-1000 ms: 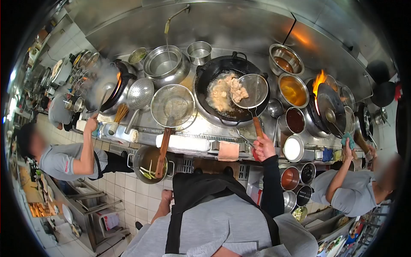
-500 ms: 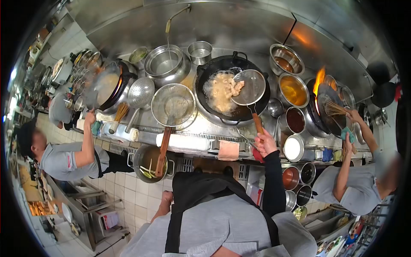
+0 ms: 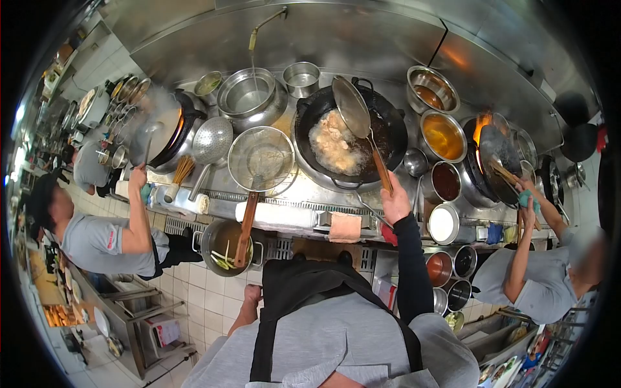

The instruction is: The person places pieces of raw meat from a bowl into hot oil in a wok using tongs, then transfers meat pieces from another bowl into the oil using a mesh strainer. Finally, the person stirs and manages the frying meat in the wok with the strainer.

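Note:
My right hand (image 3: 397,199) is closed around the wooden handle of a round wire-mesh skimmer (image 3: 351,107). The skimmer's head is tilted steeply over the far part of a black wok (image 3: 388,152). Beneath and left of it, pale pieces of food (image 3: 333,139), perhaps meat, lie in bubbling oil. My left hand (image 3: 252,294) hangs low at my side, near the black apron (image 3: 304,291); its fingers are mostly hidden. Left of the wok, a second mesh strainer (image 3: 261,158) rests over a pot, its wooden handle reaching toward me.
A perforated ladle (image 3: 213,140) and a bamboo brush (image 3: 184,169) lie on the left. Pots of amber liquid (image 3: 444,136) and dark sauce (image 3: 446,181) stand right. Co-workers handle a steaming wok at left and a flaming wok (image 3: 501,158) at right. A pot with green vegetables (image 3: 226,249) sits near me.
The skimmer has lifted from near-flat to steeply tilted and moved up and left. Pieces that lay against it are now in the oil. My right hand rose slightly.

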### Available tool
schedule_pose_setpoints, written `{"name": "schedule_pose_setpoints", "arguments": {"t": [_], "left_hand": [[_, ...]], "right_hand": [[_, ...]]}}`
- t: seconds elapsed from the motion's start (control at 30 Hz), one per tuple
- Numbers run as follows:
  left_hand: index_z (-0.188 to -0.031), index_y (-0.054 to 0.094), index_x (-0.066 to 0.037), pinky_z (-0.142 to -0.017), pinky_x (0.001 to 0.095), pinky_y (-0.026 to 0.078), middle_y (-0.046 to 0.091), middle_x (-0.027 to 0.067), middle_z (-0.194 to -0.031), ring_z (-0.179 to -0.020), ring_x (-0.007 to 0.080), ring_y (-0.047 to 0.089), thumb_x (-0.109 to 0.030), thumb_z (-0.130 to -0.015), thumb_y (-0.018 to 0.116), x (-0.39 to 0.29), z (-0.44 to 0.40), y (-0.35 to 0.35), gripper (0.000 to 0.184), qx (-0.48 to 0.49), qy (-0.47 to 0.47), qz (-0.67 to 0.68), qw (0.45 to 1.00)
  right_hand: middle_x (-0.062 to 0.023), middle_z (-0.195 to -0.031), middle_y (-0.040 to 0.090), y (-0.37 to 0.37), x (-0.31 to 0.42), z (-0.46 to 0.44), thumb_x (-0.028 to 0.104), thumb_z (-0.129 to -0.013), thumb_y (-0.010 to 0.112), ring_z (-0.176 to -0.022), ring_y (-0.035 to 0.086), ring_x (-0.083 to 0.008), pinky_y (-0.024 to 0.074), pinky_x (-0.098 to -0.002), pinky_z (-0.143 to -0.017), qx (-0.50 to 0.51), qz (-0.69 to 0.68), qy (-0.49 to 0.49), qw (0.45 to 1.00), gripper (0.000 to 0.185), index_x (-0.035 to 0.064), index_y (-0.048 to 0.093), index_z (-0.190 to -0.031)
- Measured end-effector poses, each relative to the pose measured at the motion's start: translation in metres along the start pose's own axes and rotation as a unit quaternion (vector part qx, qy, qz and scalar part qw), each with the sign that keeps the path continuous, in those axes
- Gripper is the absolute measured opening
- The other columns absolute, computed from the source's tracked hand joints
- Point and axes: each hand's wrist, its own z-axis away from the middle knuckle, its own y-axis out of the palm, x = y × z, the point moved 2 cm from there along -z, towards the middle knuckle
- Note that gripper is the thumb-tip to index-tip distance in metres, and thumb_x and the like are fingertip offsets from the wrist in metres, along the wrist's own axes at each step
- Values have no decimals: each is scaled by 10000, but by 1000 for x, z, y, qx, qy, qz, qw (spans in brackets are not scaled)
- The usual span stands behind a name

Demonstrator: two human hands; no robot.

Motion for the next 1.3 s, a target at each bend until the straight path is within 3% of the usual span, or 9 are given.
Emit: {"name": "schedule_pose_setpoints", "arguments": {"t": [0.1, 0.23, 0.43, 0.73, 0.83, 0.9, 0.93, 1.07, 1.3], "left_hand": [[-1125, 580, 116, -512, 399, 536, 651, 228, -931, -760, 332, 651, -12, -874, 565, 23, -32, -4, 282, 61, 40, -88, 993], [-983, 612, 110, -429, 397, 435, 629, 205, -823, -623, 299, 595, 19, -845, 534, 26, -25, -8, 183, 86, 189, -153, 966], [-839, 637, 89, -404, 411, 378, 603, 161, -721, -549, 268, 557, 24, -817, 534, -25, 49, 3, 124, -3, 102, -81, 991], [-945, 708, 18, -554, 384, 563, 682, 155, -862, -756, 269, 662, -18, -884, 553, 0, 9, -2, 171, -5, 43, -84, 996], [-945, 716, 14, -577, 382, 574, 687, 146, -871, -777, 257, 668, -34, -890, 552, 11, -1, -12, 180, 73, 217, -394, 890], [-941, 712, 32, -577, 378, 579, 685, 151, -868, -788, 256, 677, -52, -885, 567, 21, -22, -12, 177, 72, 339, -650, 676], [-942, 715, 26, -582, 377, 584, 687, 147, -867, -803, 260, 681, -64, -887, 573, 20, -24, -14, 177, 78, 286, -545, 784], [-991, 690, 34, -565, 404, 554, 632, 132, -797, -710, 259, 622, -98, -908, 597, 10, -28, -11, 181, 29, 105, -173, 979], [-1046, 664, 46, -509, 400, 510, 582, 116, -730, -611, 240, 564, -88, -906, 635, -23, 7, 8, 196, -9, 32, 55, 998]], "right_hand": [[-287, -1028, 688, -14, 30, -10, 68, -913, 590, -938, 662, -491, 530, -497, -817, 45, 7, 74, 996, 625, 95, 412, -1512], [-303, -986, 681, -21, 68, -16, 76, -918, 597, -896, 664, -485, 532, -508, -773, 65, 31, 98, 993, 638, 108, 397, -1523], [-315, -839, 662, 10, 62, 1, 74, -914, 587, -783, 643, -504, 500, -563, -701, 109, 63, 119, 985, 682, 102, 334, -1546], [-301, -816, 669, -56, 81, 27, 68, -891, 572, -745, 649, -500, 515, -575, -704, 124, 110, 150, 975, 657, 58, 368, -1516], [-292, -807, 671, -56, 82, 28, 68, -896, 568, -744, 649, -499, 513, -577, -703, 108, 97, 129, 981, 661, 60, 359, -1522], [-289, -801, 672, -44, 67, 31, 67, -900, 562, -750, 650, -498, 511, -579, -713, 136, 140, 133, 972, 662, 61, 352, -1528], [-294, -826, 673, -40, 61, 31, 68, -904, 558, -769, 650, -497, 509, -578, -726, 157, 155, 157, 963, 662, 57, 346, -1531], [-314, -943, 670, -36, 68, 31, 66, -912, 544, -846, 650, -493, 505, -568, -779, 179, 157, 175, 955, 661, 36, 328, -1536], [-309, -981, 671, -21, 68, 36, 61, -895, 551, -864, 653, -485, 503, -560, -775, 203, 114, 142, 962, 676, 10, 329, -1532]]}}
